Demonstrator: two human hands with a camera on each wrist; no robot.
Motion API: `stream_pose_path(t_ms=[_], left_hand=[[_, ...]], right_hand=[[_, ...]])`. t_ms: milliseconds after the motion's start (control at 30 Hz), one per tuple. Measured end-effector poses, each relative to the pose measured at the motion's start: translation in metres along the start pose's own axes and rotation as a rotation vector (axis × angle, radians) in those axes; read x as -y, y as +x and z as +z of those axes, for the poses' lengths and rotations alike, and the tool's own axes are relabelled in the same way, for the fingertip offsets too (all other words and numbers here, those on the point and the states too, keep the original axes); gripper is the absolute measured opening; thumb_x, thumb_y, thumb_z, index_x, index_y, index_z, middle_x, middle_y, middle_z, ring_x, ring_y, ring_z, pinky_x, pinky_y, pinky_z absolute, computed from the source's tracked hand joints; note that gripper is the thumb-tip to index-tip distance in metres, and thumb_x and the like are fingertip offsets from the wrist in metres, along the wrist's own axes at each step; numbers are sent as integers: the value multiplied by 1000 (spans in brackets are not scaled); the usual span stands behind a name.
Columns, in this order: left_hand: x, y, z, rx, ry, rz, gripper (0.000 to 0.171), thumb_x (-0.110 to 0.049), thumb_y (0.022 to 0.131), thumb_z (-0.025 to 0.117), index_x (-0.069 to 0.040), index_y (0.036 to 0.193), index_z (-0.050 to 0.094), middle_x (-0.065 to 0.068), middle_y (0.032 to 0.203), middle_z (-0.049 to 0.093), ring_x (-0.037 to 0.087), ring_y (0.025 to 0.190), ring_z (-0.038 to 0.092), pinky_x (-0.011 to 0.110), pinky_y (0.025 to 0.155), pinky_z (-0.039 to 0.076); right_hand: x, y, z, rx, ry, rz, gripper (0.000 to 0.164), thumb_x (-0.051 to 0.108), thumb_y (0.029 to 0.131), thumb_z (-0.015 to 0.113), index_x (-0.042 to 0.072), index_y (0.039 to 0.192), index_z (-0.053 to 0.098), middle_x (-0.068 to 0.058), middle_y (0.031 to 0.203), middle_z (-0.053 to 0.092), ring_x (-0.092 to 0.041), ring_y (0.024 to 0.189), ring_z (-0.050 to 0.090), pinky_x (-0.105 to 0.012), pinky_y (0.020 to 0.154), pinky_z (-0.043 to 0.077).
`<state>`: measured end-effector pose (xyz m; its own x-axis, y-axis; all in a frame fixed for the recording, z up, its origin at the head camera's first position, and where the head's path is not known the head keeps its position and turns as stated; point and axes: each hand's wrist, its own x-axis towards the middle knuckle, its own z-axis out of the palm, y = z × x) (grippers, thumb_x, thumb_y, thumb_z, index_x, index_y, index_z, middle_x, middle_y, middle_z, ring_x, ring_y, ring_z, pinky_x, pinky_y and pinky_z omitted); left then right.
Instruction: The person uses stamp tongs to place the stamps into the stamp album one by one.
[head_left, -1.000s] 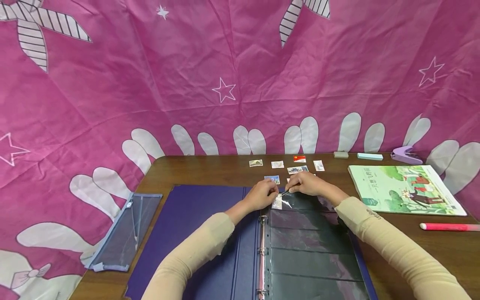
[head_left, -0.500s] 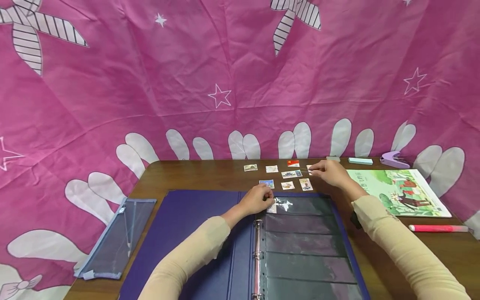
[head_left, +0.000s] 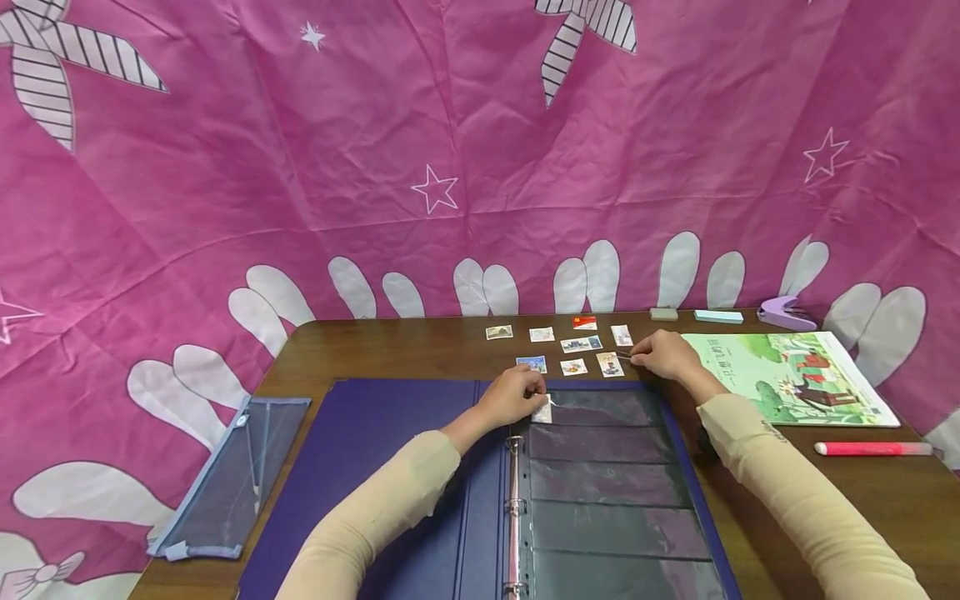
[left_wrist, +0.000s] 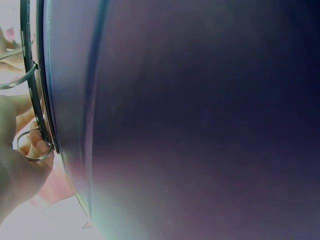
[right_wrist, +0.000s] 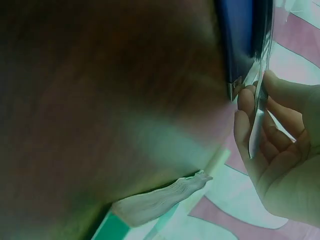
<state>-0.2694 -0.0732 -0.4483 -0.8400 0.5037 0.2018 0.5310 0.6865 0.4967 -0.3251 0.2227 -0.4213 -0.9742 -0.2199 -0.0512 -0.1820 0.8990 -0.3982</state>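
The right hand (head_left: 666, 355)'s grip was narrow, pinching tweezers (right_wrist: 257, 120) whose tips pointed toward nine o'clock, near a loose stamp (head_left: 610, 365). The left hand (head_left: 510, 397) met a pale stamp (head_left: 543, 411) at the black page (head_left: 618, 529)'s eleven o'clock corner, fingers curled; whether they pinched it, I could not tell.

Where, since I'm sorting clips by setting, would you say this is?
Probably a desk used for a hobby, perhaps at home, though little of the room shows: a wooden table before a pink patterned cloth, with stamp-like slips near an open ring binder.
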Motion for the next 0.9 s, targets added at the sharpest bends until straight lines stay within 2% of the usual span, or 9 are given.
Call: stream_pose_path(t_ms=[167,433,700,900], left_hand=[[0,0,0,-1,-6,-7,8,-18,82,68,-11,85,65,3,86,59,10,75,53,21,69,42],[-1,0,-1,3,-5,-6,8,-18,83,67,-11,85,65,3,87,59,10,75,54,21,69,43],[0,-1,-1,20,-10,-28,10,-19,83,66,-10,87,65,2,84,55,8,72,46,20,67,39],[1,0,0,27,11,-28,11,-21,84,66,-11,88,65,1,84,54,7,72,45,19,67,38]], right_hand=[[1,-1,3,-32,-30,-25,22,22,85,63,8,99,73,-20,107,68,-39,98,62,-48,77,48],[1,0,6,-62,-34,-40,16,18,83,65,9,93,75,-18,101,70,-37,94,63,-46,73,48],[4,4,5,-72,-62,-36,14,18,82,65,11,86,76,-17,97,71,-36,89,64,-43,67,49],[3,1,0,-91,-21,-20,18,19,84,62,8,92,75,-18,99,71,-38,89,64,-44,68,49]])
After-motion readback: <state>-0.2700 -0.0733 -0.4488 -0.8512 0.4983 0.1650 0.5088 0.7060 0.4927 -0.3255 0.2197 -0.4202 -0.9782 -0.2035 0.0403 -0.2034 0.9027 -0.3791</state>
